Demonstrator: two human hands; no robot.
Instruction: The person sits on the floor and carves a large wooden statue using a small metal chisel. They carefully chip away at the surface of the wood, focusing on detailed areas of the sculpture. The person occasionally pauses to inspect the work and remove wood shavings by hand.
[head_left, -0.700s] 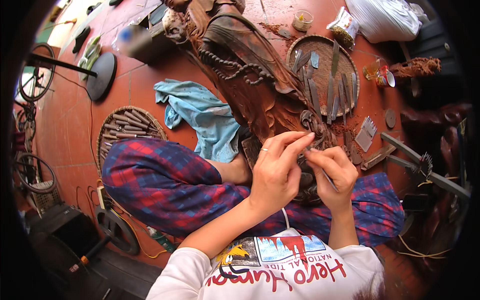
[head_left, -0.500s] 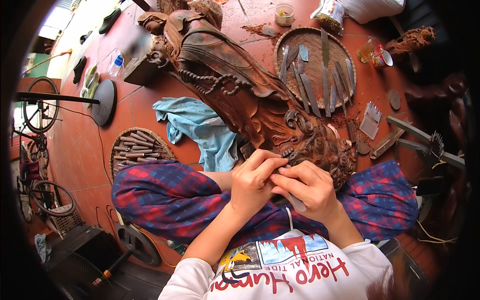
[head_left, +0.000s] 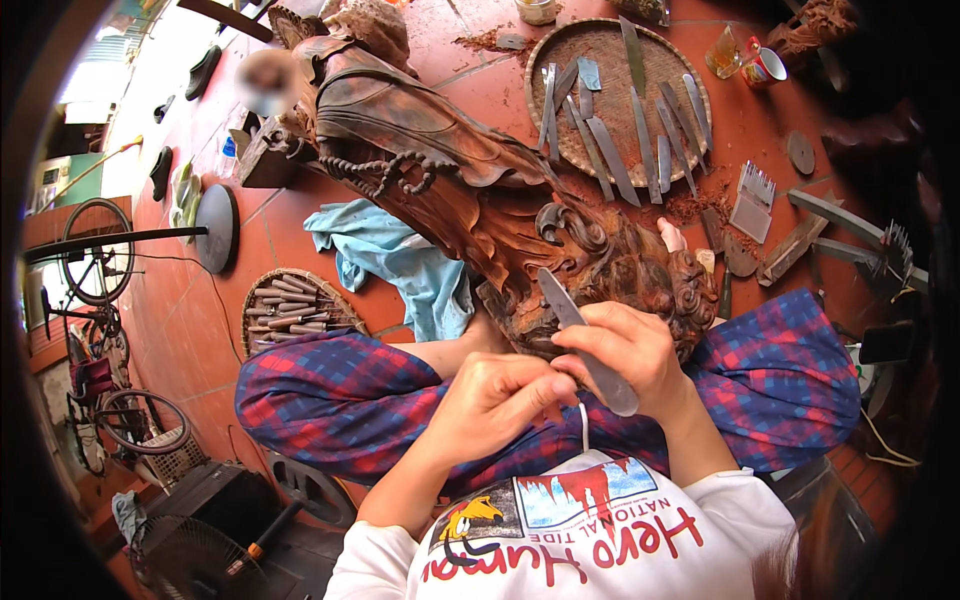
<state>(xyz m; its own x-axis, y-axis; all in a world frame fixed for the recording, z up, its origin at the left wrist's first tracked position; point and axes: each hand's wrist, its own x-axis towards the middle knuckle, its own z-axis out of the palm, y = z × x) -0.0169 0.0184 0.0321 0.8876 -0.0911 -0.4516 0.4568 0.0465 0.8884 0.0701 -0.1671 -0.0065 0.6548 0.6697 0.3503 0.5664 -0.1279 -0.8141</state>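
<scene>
My right hand grips a flat metal scraper blade with a rounded end. The blade slants across my lap, its upper end over the base of a carved wooden statue. Beside the blade, my left hand is closed, with its fingers curled and its thumb stretched toward the blade. Whatever those left fingers hold, if anything, is hidden. The statue lies on its side with its swirling carved base against my crossed legs. It wears a draped robe and a carved string of beads.
A round woven tray of flat blades lies beyond the statue. A basket of wooden-handled tools and a light-blue cloth are on the left. Wood shavings, a pale tool case and a metal stand occupy the right.
My hands were together at the statue's base and have drawn back toward my lap and apart. The scraper blade, mostly hidden before, now shows lengthwise in my right hand.
</scene>
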